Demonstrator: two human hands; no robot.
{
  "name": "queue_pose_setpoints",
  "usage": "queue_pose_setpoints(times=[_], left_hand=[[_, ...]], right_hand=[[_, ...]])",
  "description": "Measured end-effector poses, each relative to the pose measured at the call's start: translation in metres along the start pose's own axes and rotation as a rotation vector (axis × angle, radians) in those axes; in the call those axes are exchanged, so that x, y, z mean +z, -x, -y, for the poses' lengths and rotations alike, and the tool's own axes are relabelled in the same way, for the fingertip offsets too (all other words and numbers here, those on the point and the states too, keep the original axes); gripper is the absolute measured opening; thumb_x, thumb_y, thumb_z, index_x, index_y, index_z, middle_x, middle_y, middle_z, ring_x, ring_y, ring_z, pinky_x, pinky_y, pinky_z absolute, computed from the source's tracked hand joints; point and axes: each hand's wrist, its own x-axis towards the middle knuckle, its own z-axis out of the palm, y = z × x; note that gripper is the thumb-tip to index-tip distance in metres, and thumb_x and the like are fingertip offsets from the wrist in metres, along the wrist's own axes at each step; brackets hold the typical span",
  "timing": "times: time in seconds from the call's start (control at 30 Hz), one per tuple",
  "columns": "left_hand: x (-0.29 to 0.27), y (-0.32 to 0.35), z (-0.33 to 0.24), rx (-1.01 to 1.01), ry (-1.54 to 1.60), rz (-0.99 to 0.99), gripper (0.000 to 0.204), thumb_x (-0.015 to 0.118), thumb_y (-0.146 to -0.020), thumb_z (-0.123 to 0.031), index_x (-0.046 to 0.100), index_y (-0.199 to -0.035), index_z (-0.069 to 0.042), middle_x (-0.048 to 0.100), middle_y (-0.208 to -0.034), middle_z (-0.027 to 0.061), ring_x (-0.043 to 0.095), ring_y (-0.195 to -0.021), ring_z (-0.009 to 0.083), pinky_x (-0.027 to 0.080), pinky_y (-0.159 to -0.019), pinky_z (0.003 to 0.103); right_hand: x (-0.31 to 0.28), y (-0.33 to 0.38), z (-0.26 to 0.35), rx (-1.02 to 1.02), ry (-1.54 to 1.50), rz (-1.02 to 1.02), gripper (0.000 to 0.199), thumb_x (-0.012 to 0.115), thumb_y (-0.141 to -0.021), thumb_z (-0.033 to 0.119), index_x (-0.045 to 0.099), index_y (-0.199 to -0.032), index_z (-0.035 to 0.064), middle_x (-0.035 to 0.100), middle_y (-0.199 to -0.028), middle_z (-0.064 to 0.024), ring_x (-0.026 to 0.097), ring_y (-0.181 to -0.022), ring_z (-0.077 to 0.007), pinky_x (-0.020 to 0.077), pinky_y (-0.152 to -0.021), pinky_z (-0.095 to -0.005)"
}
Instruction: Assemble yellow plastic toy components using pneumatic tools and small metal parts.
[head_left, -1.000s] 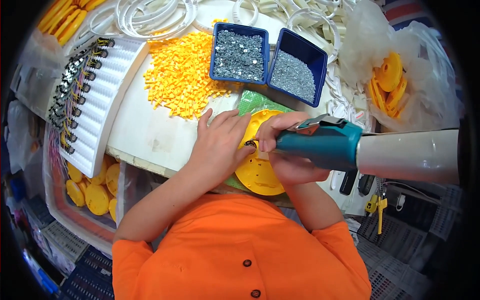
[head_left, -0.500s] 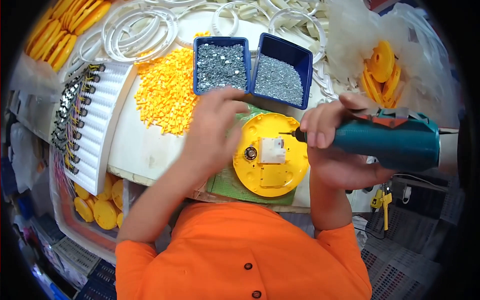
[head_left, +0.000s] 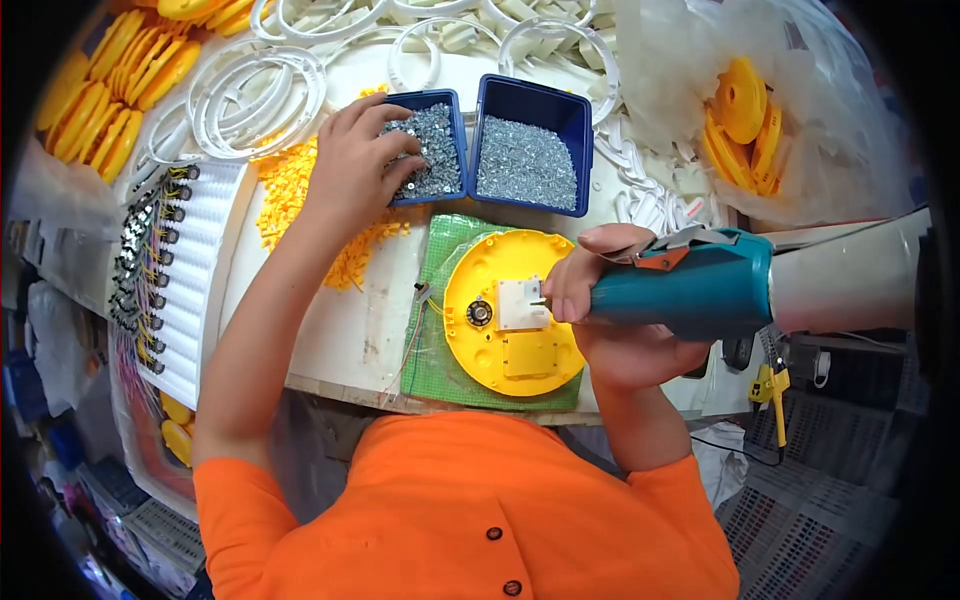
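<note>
My right hand (head_left: 640,345) grips a teal power screwdriver (head_left: 685,290), held level with its tip over the white box (head_left: 518,303) on a round yellow plastic base (head_left: 475,345). That base also carries a small round black-and-silver part (head_left: 479,313) and lies on a green mat (head_left: 428,372). A thin wire with a small connector (head_left: 423,292) trails from its left side. My left hand (head_left: 360,165) is at the left blue bin (head_left: 464,160), its fingers apart and curved over small shiny metal pieces (head_left: 438,150). Whether a piece is between the fingertips cannot be seen.
Beside it stands a second blue bin (head_left: 583,150) of small metal screws. Yellow plastic pieces (head_left: 285,195) are heaped at left, near a white ribbed tray (head_left: 195,280) of wired parts. Clear rings (head_left: 255,105) lie behind. Yellow discs (head_left: 740,110) sit in a plastic bag at right.
My left hand has moved left and up from near the base to the left bin. The screwdriver has shifted left and slightly down, its tip now over the white box.
</note>
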Motion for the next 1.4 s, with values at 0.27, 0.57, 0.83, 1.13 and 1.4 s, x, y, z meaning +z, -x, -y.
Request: queue_pose_setpoints(times=[0.27,0.57,0.83,1.13,1.4], left_hand=[[-0.013,0.029,-0.032,-0.065,0.13,-0.071,0.012,0.079,-0.077,-0.013,0.074,-0.088,-0.012,0.068,-0.112,0.0041,0.057,-0.121,0.0304,0.042,-0.101,0.047],[-0.019,0.083,-0.127,-0.086,0.391,0.084,0.015,0.079,-0.074,-0.014,0.07,-0.085,-0.012,0.064,-0.11,0.0026,0.055,-0.122,0.0262,0.034,-0.105,0.048],[-0.023,0.082,-0.13,-0.091,0.395,0.078,0.013,0.079,-0.075,-0.013,0.069,-0.083,-0.012,0.064,-0.109,0.002,0.055,-0.121,0.0253,0.034,-0.105,0.048],[-0.032,0.081,-0.129,-0.05,0.343,0.22,0.034,0.083,-0.073,-0.027,0.069,-0.101,-0.012,0.061,-0.122,0.0052,0.048,-0.132,0.0281,0.031,-0.111,0.051],[-0.047,0.093,-0.111,0.086,0.283,0.428,0.068,0.08,-0.071,-0.053,0.065,-0.123,-0.012,0.053,-0.14,0.0093,0.035,-0.145,0.0309,0.026,-0.118,0.053]], right_hand=[[0.017,-0.01,-0.011,-0.01,0.002,0.057,0.096,0.04,-0.086,0.076,0.05,-0.134,-0.007,0.062,-0.083,-0.0145,0.059,-0.077,-0.0238,0.0453,-0.084,-0.0388],[0.027,0.001,-0.035,-0.089,-0.145,-0.008,0.114,0.051,-0.077,0.089,0.048,-0.131,-0.0113,0.064,-0.114,-0.0153,0.065,-0.085,-0.0197,0.0521,-0.076,-0.0332],[0.029,0.001,-0.027,-0.051,-0.085,0.096,0.096,0.045,-0.086,0.075,0.05,-0.137,-0.0058,0.062,-0.084,-0.0157,0.059,-0.08,-0.025,0.0444,-0.085,-0.0407],[0.028,0.01,-0.027,0.022,-0.136,0.027,0.094,0.045,-0.086,0.075,0.051,-0.136,-0.004,0.062,-0.084,-0.0152,0.058,-0.079,-0.0243,0.0435,-0.084,-0.0405],[0.02,0.022,-0.04,0.015,-0.133,-0.021,0.095,0.045,-0.082,0.079,0.052,-0.131,-0.0017,0.061,-0.081,-0.0122,0.057,-0.077,-0.0229,0.0437,-0.082,-0.0392]])
